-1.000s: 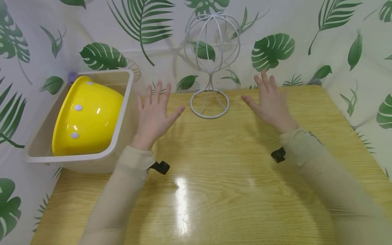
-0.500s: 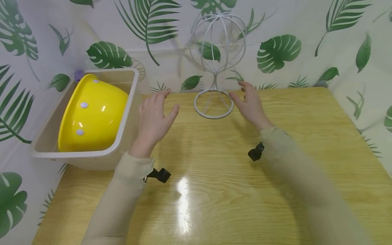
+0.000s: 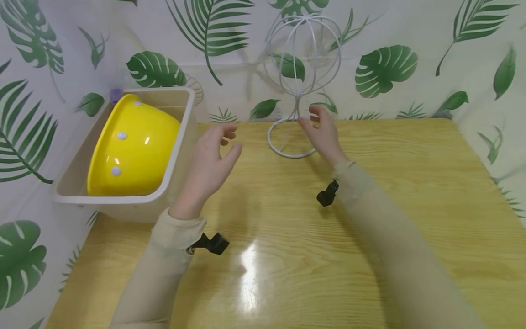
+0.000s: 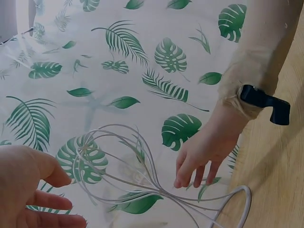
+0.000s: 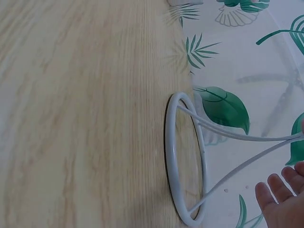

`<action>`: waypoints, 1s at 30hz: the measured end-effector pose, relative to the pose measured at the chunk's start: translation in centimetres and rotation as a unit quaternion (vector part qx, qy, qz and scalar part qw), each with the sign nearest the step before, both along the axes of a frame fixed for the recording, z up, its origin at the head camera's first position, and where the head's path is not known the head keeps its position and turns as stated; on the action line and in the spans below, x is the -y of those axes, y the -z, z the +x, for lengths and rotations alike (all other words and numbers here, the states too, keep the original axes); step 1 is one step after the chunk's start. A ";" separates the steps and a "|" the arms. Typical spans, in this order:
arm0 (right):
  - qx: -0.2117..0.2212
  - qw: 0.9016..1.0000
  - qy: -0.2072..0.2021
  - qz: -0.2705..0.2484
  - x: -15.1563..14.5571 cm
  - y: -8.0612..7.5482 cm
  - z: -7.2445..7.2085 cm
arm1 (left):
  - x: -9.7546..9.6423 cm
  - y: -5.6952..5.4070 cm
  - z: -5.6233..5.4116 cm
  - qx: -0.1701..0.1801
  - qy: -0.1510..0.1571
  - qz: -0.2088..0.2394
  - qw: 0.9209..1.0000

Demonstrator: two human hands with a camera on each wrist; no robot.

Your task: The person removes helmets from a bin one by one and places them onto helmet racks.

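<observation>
A white wire stand [image 3: 297, 97] with a globe-shaped top and a ring base stands upright at the back of the table. My right hand [image 3: 324, 135] is at the right side of its narrow neck, fingers loosely bent. In the right wrist view, the fingers [image 5: 280, 190] appear apart from the wires. My left hand [image 3: 209, 164] hovers left of the stand with relaxed fingers and holds nothing. Beside it, a shiny yellow dome-shaped thing [image 3: 135, 151] with a rim and white round dots lies tilted in a beige bin [image 3: 119, 199].
The wooden table [image 3: 283, 228] meets a leaf-printed cloth backdrop [image 3: 246, 68] behind the stand. A small purple thing [image 3: 116, 95] shows at the bin's back corner. A black wrist camera [image 3: 215, 243] sticks out from the left sleeve, and another [image 3: 327, 193] from the right.
My right hand has moved left to the stand's neck, its spread fingers now bending. The left hand's fingers have also relaxed from spread to loosely bent. The whole head view has shifted slightly.
</observation>
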State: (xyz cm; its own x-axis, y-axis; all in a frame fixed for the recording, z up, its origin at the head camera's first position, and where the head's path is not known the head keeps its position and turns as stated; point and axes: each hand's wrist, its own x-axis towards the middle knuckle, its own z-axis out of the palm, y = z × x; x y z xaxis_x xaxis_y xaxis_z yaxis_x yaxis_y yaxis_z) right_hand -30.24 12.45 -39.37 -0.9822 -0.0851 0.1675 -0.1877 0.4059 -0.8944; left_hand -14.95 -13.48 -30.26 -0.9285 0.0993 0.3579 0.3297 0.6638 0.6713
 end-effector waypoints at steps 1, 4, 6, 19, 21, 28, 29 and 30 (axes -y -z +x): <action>0.004 1.000 0.000 -0.003 0.1 -0.1 -0.2 | 0.1 -0.1 0.1 0.005 0.007 0.013 1.000; 0.006 1.000 0.001 -0.017 0.5 -0.3 -0.6 | 0.4 -0.7 0.5 0.023 0.018 0.046 0.999; 0.006 1.000 0.002 -0.023 0.8 -0.5 -0.9 | 0.8 -1.0 0.8 0.034 0.019 0.060 0.997; 0.023 0.998 0.031 -0.041 2.6 -0.7 -2.6 | 4.8 -3.2 2.1 0.020 -0.048 0.061 0.997; 0.018 0.998 0.040 -0.046 2.8 -0.7 -2.9 | 5.5 -3.6 2.3 0.021 -0.066 0.053 0.996; 0.003 0.998 0.067 -0.004 3.4 -0.5 -3.3 | 7.8 -4.6 2.8 0.033 -0.130 0.030 0.990; 0.001 0.997 0.071 0.008 3.5 -0.5 -3.4 | 8.1 -4.7 2.8 0.032 -0.138 0.023 0.990; -0.003 0.997 0.073 0.018 3.4 -0.5 -3.5 | 8.4 -4.9 2.8 0.031 -0.144 0.018 0.989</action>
